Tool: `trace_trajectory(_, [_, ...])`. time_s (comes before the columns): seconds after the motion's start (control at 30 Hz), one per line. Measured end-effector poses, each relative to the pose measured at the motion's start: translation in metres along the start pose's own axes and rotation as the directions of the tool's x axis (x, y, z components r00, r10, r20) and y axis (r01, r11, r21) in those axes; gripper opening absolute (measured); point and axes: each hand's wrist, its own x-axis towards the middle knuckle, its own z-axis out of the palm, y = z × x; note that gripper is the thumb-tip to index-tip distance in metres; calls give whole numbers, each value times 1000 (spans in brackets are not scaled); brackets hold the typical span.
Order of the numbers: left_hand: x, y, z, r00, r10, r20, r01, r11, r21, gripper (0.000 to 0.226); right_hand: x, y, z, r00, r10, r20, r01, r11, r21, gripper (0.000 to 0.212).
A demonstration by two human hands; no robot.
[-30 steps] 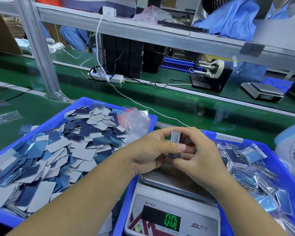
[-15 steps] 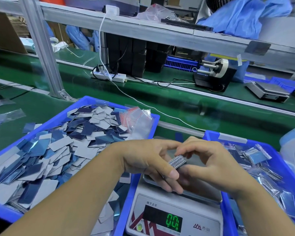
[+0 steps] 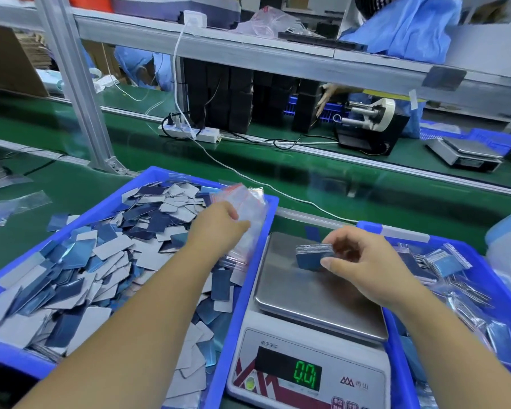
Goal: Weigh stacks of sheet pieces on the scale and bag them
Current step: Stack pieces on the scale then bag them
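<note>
Stack of sheet pieces point(image 3: 313, 256): a thin, squared-up pack of rectangular pieces, blue on the broad face, with pale layered edges along the top; it sits low over the steel pan of the scale point(image 3: 316, 293), toward the pan's far half, and contact with the pan cannot be confirmed; the display point(image 3: 306, 376) reads 0.0. Right hand point(image 3: 363, 261) pinches the stack between thumb and curled fingers from the right side. Left hand point(image 3: 219, 224) reaches into the left blue bin point(image 3: 0, 354) and touches the clear red-striped bags point(image 3: 245, 202) at the bin's far right corner; whether its fingers grip a bag cannot be told. Loose blue and grey pieces point(image 3: 80, 261) fill that bin to its rim; the right blue bin point(image 3: 396, 343) holds filled bags point(image 3: 452, 262); both bins stand just beside the scale, leaving open room only above the pan.
</note>
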Motion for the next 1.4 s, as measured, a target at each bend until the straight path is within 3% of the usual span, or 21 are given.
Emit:
trace_trajectory(0.07, [-3, -3, 8, 997, 9, 73, -21, 987, 161, 41, -2, 0, -1, 1000, 9, 7, -9, 996, -90, 36])
trace_trajectory(0.2, [-5, -4, 7, 994, 6, 112, -30, 978, 209, 42, -5, -7, 0, 999, -3, 50, 14, 972, -233, 38])
trace_trajectory(0.4, [-2, -4, 2, 996, 12, 83, -24, 989, 146, 38, -4, -10, 3, 995, -5, 99, 37, 945, -326, 32])
trace_trajectory(0.53, [-5, 5, -3, 992, 109, -64, -108, 994, 9, 28, -4, -9, 3, 995, -26, 92, 54, 947, -316, 27])
trace_trajectory(0.63, [-17, 19, -3, 969, 194, -152, -234, 918, -319, 25, -2, -7, 5, 999, 29, 30, -23, 984, -176, 15])
trace_trajectory(0.7, [-29, 31, 3, 960, 246, -130, -277, 795, -540, 28, -2, -12, 9, 995, 102, 9, -102, 986, 135, 15])
trace_trajectory(0.77, [-39, 41, 10, 954, 285, -93, -272, 689, -672, 31, -3, -19, 14, 993, 109, 40, -115, 888, 446, 20])
trace_trajectory(0.83, [-45, 49, 17, 948, 307, -83, -267, 627, -732, 32, -4, -24, 18, 995, 80, 61, -101, 792, 602, 21])
trace_trajectory(0.97, [-51, 54, 23, 942, 330, -63, -256, 582, -772, 31, -4, -29, 22, 995, 94, 32, -90, 725, 683, 31])
trace_trajectory(1.3, [-61, 59, 22, 906, 423, 14, -200, 458, -866, 28, -3, -31, 17, 995, 105, -3, -58, 572, 818, 22])
trace_trajectory(1.4, [-64, 62, 19, 916, 396, 72, -106, 409, -906, 30, -3, -31, 16, 994, 107, -27, -38, 560, 827, 22])
